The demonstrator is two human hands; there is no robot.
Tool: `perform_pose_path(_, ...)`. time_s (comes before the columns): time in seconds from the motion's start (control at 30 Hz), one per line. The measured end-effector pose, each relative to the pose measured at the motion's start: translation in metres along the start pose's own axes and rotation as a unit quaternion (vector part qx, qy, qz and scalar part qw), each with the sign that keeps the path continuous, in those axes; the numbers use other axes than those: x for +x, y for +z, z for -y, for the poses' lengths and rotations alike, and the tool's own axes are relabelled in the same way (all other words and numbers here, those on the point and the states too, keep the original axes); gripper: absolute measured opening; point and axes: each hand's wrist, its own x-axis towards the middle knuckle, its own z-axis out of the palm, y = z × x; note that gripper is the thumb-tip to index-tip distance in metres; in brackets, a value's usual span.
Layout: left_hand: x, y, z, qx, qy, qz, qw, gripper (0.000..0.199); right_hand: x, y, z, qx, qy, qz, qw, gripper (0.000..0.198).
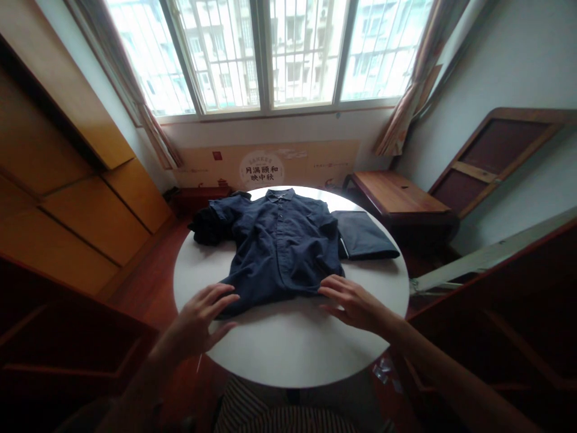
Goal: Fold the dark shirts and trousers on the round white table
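Through the head view, I'm seeing the dark blue shirt (288,246) lying front-up on the white table (293,355). My left hand (198,319) is hovering at or touching the shirt's near left corner, thumb and fingers apart; my right hand (354,300) is touching its near right corner, thumb parted from fingers. A black bundle (210,230) is lying left of the shirt, a flat dark item (369,237) right.

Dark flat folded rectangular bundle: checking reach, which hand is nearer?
Right: the right hand is in front of the bundle; the left hand is opposite, across the navy collared shirt.
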Motion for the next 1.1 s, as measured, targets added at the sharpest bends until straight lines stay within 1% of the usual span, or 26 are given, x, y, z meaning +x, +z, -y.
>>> perform_pose_path(0.03, 0.004, 0.002, -0.001, 0.019, 0.022, 0.034, 0.999, 0.039, 0.001, 0.005, 0.003, -0.012, 0.003, 0.02, 1.0, 0.02)
perform_pose_path(0.07, 0.008, 0.005, 0.0, 0.041, 0.037, 0.053, 0.997, 0.036, 0.004, 0.01, 0.004, -0.027, 0.013, 0.033, 0.999, 0.022)
perform_pose_path(0.1, 0.011, 0.008, 0.003, 0.057, 0.048, 0.059, 0.995, 0.027, 0.007, 0.014, 0.005, -0.044, 0.031, 0.044, 0.998, 0.026)
perform_pose_path(0.13, 0.015, 0.011, 0.007, 0.064, 0.058, 0.06, 0.994, 0.016, 0.01, 0.018, 0.004, -0.06, 0.057, 0.054, 0.995, 0.029)
perform_pose_path(0.17, 0.018, 0.015, 0.01, 0.062, 0.066, 0.059, 0.994, 0.013, 0.013, 0.021, 0.003, -0.074, 0.087, 0.065, 0.991, 0.032)
perform_pose_path(0.23, 0.022, 0.021, 0.015, 0.04, 0.065, 0.047, 0.996, 0.021, 0.018, 0.023, -0.002, -0.087, 0.153, 0.079, 0.981, 0.036)
perform_pose_path(0.27, 0.023, 0.022, 0.015, 0.024, 0.053, 0.032, 0.998, 0.023, 0.02, 0.022, -0.005, -0.076, 0.185, 0.073, 0.977, 0.038)
perform_pose_path(0.3, 0.024, 0.023, 0.013, 0.008, 0.03, 0.01, 0.999, 0.024, 0.022, 0.019, -0.007, -0.05, 0.212, 0.056, 0.974, 0.04)
perform_pose_path(0.37, 0.027, 0.018, 0.009, -0.023, -0.046, -0.046, 0.998, 0.026, 0.025, 0.009, -0.012, 0.049, 0.251, -0.004, 0.967, 0.041)
perform_pose_path(0.43, 0.031, 0.007, 0.003, -0.056, -0.138, -0.085, 0.985, 0.029, 0.03, -0.007, -0.014, 0.17, 0.264, -0.064, 0.947, 0.034)
perform_pose_path(0.5, 0.034, -0.008, 0.0, -0.09, -0.215, -0.095, 0.968, 0.033, 0.034, -0.028, -0.012, 0.249, 0.265, -0.098, 0.926, 0.025)
perform_pose_path(0.57, 0.035, -0.021, 0.0, -0.132, -0.249, -0.071, 0.957, 0.039, 0.034, -0.049, -0.008, 0.263, 0.26, -0.101, 0.924, 0.025)
perform_pose_path(0.63, 0.032, -0.03, 0.003, -0.185, -0.24, -0.001, 0.953, 0.042, 0.025, -0.063, -0.004, 0.236, 0.243, -0.068, 0.938, 0.035)
perform_pose_path(0.73, 0.02, -0.03, 0.012, -0.242, -0.207, 0.138, 0.938, 0.041, 0.0, -0.069, -0.003, 0.176, 0.186, -0.004, 0.967, 0.057)
perform_pose_path(0.8, 0.011, -0.023, 0.018, -0.25, -0.2, 0.202, 0.926, 0.04, -0.019, -0.064, -0.007, 0.149, 0.155, 0.016, 0.976, 0.065)
perform_pose_path(0.87, 0.004, -0.017, 0.019, -0.236, -0.201, 0.222, 0.925, 0.039, -0.033, -0.06, -0.011, 0.135, 0.161, 0.024, 0.977, 0.065)
perform_pose_path(0.97, -0.002, -0.015, 0.008, -0.194, -0.175, 0.201, 0.944, 0.03, -0.044, -0.059, -0.014, 0.127, 0.223, 0.003, 0.967, 0.053)
perform_pose_path(1.0, -0.003, -0.015, 0.002, -0.185, -0.157, 0.196, 0.95, 0.033, -0.047, -0.059, -0.014, 0.133, 0.247, -0.01, 0.96, 0.047)
perform_pose_path(1.03, -0.006, -0.015, -0.003, -0.181, -0.141, 0.198, 0.953, 0.043, -0.05, -0.059, -0.012, 0.147, 0.266, -0.016, 0.953, 0.043)
perform_pose_path(1.07, -0.009, -0.015, -0.008, -0.179, -0.13, 0.206, 0.953, 0.051, -0.053, -0.059, -0.01, 0.168, 0.277, -0.01, 0.946, 0.039)
perform_pose_path(1.1, -0.013, -0.014, -0.011, -0.176, -0.127, 0.214, 0.952, 0.055, -0.057, -0.059, -0.008, 0.188, 0.283, 0.004, 0.941, 0.037)
